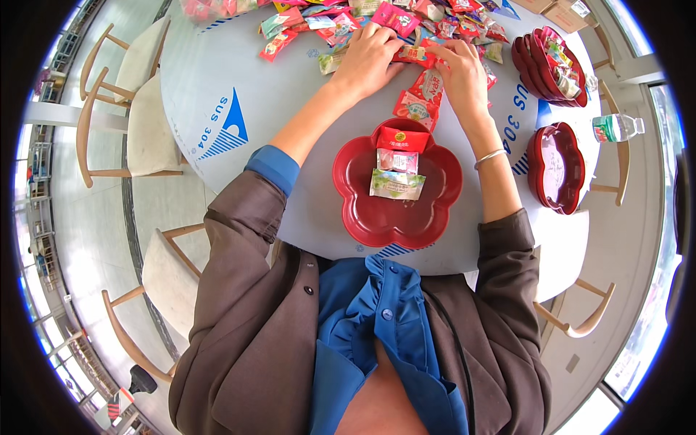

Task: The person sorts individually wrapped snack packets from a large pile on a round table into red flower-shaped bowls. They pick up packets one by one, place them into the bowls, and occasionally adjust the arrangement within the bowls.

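A red wrapped candy [410, 54] lies between my hands at the near edge of a candy pile [446, 22]. My left hand [365, 62] has its thumb and fingers at the candy's left end. At its right end are the fingertips of my right hand [462, 73]. Just below are more red candy packets [417, 106], in a line reaching the rim of a dark red flower-shaped tray [361, 217]. Inside that tray, a red packet [402, 140], a small pink-and-white packet [397, 161] and a green-and-white packet [397, 185] sit in a column.
To the right stand stacked red flower-shaped trays [522, 60], the top one holding candies, and another red tray stack [577, 190]. A plastic bottle [611, 128] lies near the table [304, 206] edge. Cardboard boxes [563, 16] are at the far right; wooden chairs [147, 128] surround the table.
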`<state>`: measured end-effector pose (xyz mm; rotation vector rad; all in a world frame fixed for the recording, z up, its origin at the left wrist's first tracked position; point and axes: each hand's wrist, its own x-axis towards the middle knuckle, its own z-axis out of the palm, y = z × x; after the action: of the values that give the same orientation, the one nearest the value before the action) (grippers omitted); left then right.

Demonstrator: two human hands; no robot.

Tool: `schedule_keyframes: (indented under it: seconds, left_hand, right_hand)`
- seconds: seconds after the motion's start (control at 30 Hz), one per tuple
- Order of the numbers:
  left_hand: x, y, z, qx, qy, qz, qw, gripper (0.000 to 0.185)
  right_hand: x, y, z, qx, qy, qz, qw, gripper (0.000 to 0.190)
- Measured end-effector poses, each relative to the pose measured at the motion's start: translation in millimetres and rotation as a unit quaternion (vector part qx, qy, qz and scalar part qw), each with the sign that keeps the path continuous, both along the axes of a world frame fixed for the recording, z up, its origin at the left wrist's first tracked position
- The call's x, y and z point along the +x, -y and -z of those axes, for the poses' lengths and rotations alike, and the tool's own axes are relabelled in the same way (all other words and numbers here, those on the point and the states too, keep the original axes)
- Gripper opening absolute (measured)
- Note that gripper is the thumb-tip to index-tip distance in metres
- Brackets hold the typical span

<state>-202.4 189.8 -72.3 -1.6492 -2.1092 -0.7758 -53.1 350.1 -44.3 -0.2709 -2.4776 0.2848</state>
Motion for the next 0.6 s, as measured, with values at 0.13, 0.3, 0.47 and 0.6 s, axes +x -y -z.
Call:
schedule_keyframes:
  seconds: [0.13, 0.3, 0.47, 0.6]
  left_hand:
    - [-1.4, -2.0, 6.2, 0.016, -0.009, -0.005, 1.000, 0.031]
    - [-0.9, -2.5, 5.2, 0.045, -0.018, 0.002, 0.999, 0.022]
    - [-1.4, -1.0, -0.6, 0.074, -0.027, -0.014, 0.997, 0.019]
    - [0.4, 0.5, -14.4, 0.113, -0.014, -0.010, 0.993, 0.020]
  right_hand:
    - [-0.6, 1.4, 0.2, 0.019, -0.010, -0.016, 1.000, 0.023]
    - [1.4, -2.0, 0.5, 0.052, -0.030, -0.028, 0.998, 0.020]
    - [2.5, -4.8, 0.3, 0.049, -0.074, -0.027, 0.996, 0.018]
    - [5.1, -5.5, -7.0, -0.038, -0.099, -0.035, 0.994, 0.017]
